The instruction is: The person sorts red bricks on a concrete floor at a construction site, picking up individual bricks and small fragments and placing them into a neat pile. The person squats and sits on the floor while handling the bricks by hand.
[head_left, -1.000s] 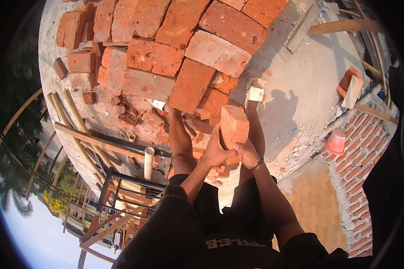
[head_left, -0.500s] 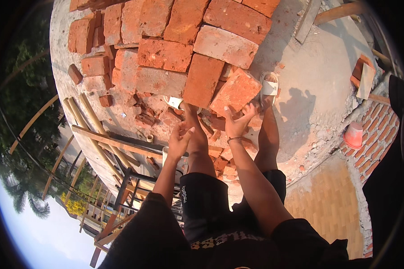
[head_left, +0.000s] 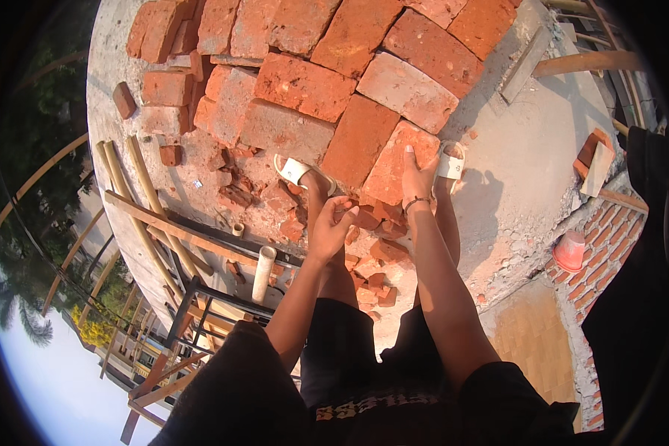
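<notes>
My right hand (head_left: 419,181) grips an orange-red brick (head_left: 395,165) at the near end of the laid bricks. The thumb lies along its top face, and the other fingers are mostly hidden at its right side. Against its left side lies a darker red brick (head_left: 360,140). Lower left of the gripped brick, my left hand (head_left: 329,232) hangs in the air, fingers loosely bent and the thumb apart, nothing visible in it. A pale, dusty brick (head_left: 409,88) and several more laid bricks (head_left: 305,87) stretch away beyond.
Broken brick pieces (head_left: 388,251) lie between my feet. A white pipe (head_left: 263,273), wooden poles (head_left: 154,199) and a black metal frame (head_left: 188,312) are at the left. To the right are a red bucket (head_left: 569,251), a plank (head_left: 526,65) and a rough concrete edge (head_left: 550,234).
My right hand has gone from spread fingers at the brick's near edge to gripping its right side. The brick has turned to line up beside its neighbour. My left hand stays free.
</notes>
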A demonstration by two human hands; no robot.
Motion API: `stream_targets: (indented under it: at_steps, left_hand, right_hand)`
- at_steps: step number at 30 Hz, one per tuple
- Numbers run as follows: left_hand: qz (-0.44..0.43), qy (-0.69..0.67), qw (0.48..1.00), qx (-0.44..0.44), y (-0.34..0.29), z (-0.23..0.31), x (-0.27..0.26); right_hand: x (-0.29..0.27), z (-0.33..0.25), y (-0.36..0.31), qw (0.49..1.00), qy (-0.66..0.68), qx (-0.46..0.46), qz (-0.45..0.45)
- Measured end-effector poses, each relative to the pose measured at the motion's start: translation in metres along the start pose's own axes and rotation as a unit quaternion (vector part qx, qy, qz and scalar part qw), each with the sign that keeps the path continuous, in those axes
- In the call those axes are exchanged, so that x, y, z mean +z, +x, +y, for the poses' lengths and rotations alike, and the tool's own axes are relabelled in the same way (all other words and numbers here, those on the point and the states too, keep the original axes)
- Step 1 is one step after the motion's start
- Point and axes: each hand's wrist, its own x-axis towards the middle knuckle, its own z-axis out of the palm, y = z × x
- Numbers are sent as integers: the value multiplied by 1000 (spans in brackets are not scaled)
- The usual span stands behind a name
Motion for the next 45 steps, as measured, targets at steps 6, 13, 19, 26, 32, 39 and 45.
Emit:
stream_targets:
  at_steps: [6,13,19,26,32,39,45]
  left_hand:
    - [234,-376,884,-147,76,-10,-4]
    - [362,-488,789,-91,186,4,-42]
    - [134,-472,866,96,169,2,-54]
    - [256,-473,839,-78,142,40,-53]
    - [138,-560,814,-64,143,29,-64]
    - [323,-368,870,-60,-89,-128,-108]
    - [468,-492,694,-240,-242,-256,56]
  right_hand:
    - [-14,0,11,999,-40,-17,-32]
    - [-122,37,14,988,66,130,-55]
    - [-95,85,-1,968,57,190,-156]
    - [-18,20,43,925,291,181,-166]
    - [-56,2,27,951,153,190,-191]
    - [-137,-13,92,930,-175,132,-294]
    - [-212,-27,95,812,-501,-66,-293]
